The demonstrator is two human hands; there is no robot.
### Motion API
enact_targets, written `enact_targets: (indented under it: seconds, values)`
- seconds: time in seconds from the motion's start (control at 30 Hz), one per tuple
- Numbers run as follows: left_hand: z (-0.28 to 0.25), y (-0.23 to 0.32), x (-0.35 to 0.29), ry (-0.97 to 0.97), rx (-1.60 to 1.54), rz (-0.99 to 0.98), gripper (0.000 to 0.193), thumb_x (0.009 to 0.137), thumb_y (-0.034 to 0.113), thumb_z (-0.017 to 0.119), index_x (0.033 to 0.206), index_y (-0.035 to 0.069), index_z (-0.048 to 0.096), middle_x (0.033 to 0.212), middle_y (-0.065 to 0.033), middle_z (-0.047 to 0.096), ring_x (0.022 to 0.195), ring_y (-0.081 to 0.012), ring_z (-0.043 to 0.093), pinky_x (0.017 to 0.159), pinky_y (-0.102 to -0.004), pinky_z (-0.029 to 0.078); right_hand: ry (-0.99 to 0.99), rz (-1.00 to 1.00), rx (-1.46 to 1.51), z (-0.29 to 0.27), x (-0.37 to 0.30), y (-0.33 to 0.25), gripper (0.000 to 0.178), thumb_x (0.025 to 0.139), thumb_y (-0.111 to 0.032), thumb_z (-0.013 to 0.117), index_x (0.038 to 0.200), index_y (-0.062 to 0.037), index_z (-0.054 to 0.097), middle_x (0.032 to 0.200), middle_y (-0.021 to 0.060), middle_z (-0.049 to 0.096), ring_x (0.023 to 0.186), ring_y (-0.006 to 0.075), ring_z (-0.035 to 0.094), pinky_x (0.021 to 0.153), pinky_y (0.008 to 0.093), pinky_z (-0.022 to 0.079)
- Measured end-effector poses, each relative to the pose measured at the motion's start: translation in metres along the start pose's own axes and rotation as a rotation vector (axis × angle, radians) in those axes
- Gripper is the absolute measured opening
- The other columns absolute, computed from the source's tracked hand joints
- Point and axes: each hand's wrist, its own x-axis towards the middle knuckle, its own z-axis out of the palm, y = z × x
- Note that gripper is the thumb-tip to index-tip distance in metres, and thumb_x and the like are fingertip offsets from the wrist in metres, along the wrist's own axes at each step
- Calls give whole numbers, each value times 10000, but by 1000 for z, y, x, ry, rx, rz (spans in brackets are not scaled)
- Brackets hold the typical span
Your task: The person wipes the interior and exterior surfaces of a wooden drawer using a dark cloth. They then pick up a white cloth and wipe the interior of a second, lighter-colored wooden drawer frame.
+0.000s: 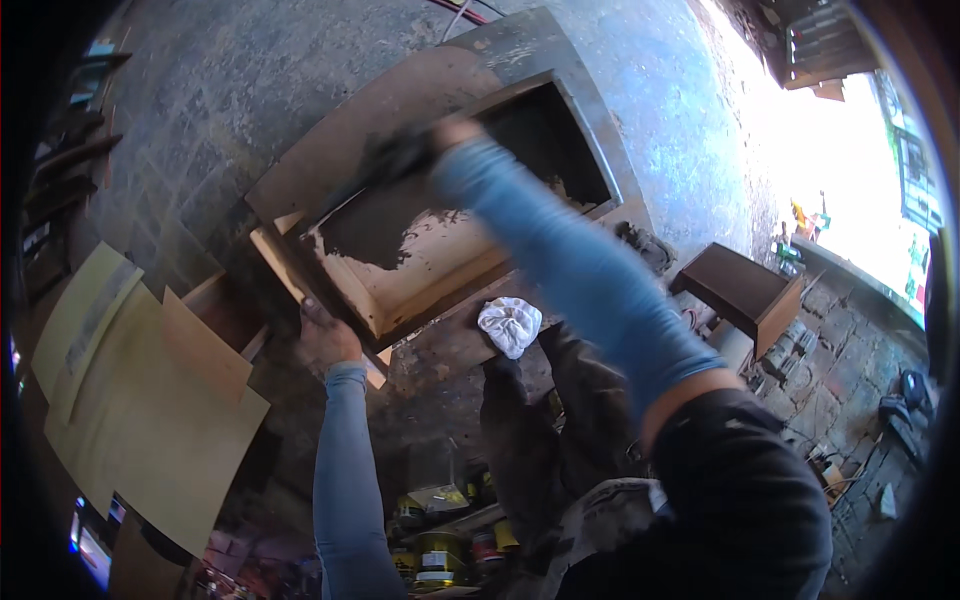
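A wooden drawer (440,280) lies on a work board in front of me. Dark stain coats part of its inside, while a pale bare patch shows toward the near left. My left hand (328,338) grips the drawer's left end, fingers over its light wooden edge. My right hand (425,145) reaches across to the drawer's far left side and is smeared by motion. It looks dark, as if gloved or coated with stain; whether it holds a cloth or brush cannot be made out. A crumpled white cloth (511,326) lies at the board's near edge.
Pale wooden panels (150,400) stand at the left. A brown drawer-like box (740,297) sits at the right, above brick paving. Several paint cans (437,558) stand low near my legs. Dark wooden pieces (75,160) line the far left, and bright light enters at the right.
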Motion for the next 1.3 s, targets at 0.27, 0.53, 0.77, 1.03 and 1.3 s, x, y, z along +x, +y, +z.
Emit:
enact_targets:
  seconds: [0.27,0.53,0.77,1.03,1.3]
  values:
    - [3,12,0,-29,-105,40,511,1048,404,360,1114,-46,594,977,-222,683,869,-333,669,773,-409,498,206,672,149,100,31,31,265,961,-341,530,847,-151,676,861,4,675,758,111,660,631,272,536]
    - [19,10,5,-2,-229,166,455,1043,365,390,1098,-33,606,902,-215,688,839,-370,680,722,-420,509,191,411,340,189,85,-24,229,896,-259,586,944,-59,687,959,112,698,880,234,669,765,341,546]
    - [12,-14,12,10,-245,136,404,1041,317,397,1041,-20,619,895,-243,674,857,-425,650,713,-443,505,-19,558,-56,86,37,-14,441,904,-551,536,1091,-187,699,1066,15,709,998,124,682,786,240,548]
    - [10,-26,11,-23,-526,141,402,1045,300,390,1015,-23,628,893,-191,699,809,-342,684,716,-393,503,415,-31,609,109,14,-171,287,877,-313,615,1087,-126,669,1042,99,708,934,269,691,763,333,552]
    - [15,-27,12,10,-297,183,399,1039,302,399,1035,-35,612,890,-247,664,834,-431,638,697,-430,495,127,142,412,126,46,-152,260,815,-325,683,948,-102,673,933,143,709,881,312,688,729,392,546]
